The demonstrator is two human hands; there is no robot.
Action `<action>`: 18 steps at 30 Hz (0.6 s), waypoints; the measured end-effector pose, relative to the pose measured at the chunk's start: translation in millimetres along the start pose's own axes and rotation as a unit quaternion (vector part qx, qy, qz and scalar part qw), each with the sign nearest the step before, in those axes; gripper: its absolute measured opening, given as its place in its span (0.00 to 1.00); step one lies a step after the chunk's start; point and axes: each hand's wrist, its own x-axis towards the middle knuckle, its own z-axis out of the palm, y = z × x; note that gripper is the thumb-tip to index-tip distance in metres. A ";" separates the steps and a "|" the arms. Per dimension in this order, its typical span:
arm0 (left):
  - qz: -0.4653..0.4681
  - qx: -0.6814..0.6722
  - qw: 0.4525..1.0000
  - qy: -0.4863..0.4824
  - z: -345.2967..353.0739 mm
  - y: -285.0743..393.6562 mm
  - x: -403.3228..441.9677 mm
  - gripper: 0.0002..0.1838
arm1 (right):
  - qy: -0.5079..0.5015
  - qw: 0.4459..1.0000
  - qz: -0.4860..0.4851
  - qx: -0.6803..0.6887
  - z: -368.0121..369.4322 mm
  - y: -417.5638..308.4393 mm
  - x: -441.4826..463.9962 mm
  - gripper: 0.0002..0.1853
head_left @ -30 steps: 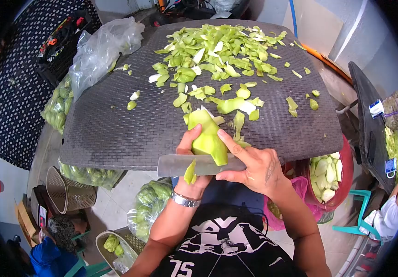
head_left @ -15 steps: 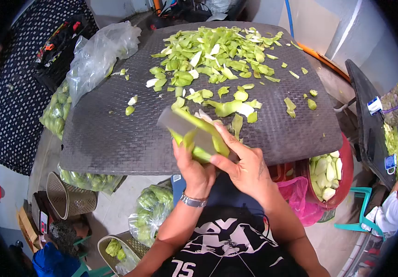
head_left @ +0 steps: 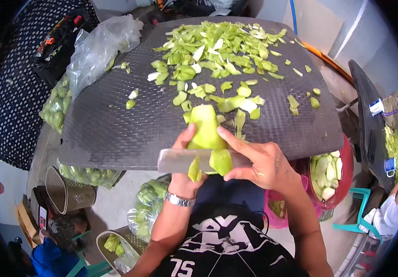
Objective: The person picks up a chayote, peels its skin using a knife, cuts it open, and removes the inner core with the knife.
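Observation:
My left hand (head_left: 182, 182) is wrapped round a mostly peeled pale green chayote (head_left: 203, 124), its thumb along the left side. In my right hand (head_left: 268, 166) is a knife (head_left: 173, 160) with a broad blade lying crosswise over the near end of the chayote. Its handle is hidden in my fingers. A cut green peel piece (head_left: 221, 161) clings to the blade beside my right thumb, and a thinner strip of peel (head_left: 194, 169) hangs further left. My right index finger rests against the chayote's right side.
A heap of green peelings (head_left: 222, 46) spreads over the far part of the dark woven tabletop (head_left: 115, 124). A red tub (head_left: 344, 171) of peeled chayotes stands below right. Bagged chayotes (head_left: 148, 207) and a basket (head_left: 69, 191) are below left. A person's blue sleeve (head_left: 53, 258) shows bottom left.
The chayote has turned from slanting to nearly upright in my left hand. The knife has swung down to lie level across its near end, with cut peel on the blade.

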 end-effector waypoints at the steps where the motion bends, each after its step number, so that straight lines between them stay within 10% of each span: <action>1: -0.007 -0.006 1.000 -0.007 -6.4 -0.3 2.2 0.31 | 0.019 0.999 -0.009 0.030 2.3 -0.9 0.0 0.50; 12: 0.094 0.104 0.990 0.025 23.8 8.2 1.3 0.31 | -0.046 0.988 0.147 0.025 -25.7 10.4 -3.2 0.45; 18: 0.002 0.096 0.994 0.055 22.1 7.0 7.2 0.35 | -0.042 0.968 0.249 -0.007 -48.0 8.8 11.9 0.36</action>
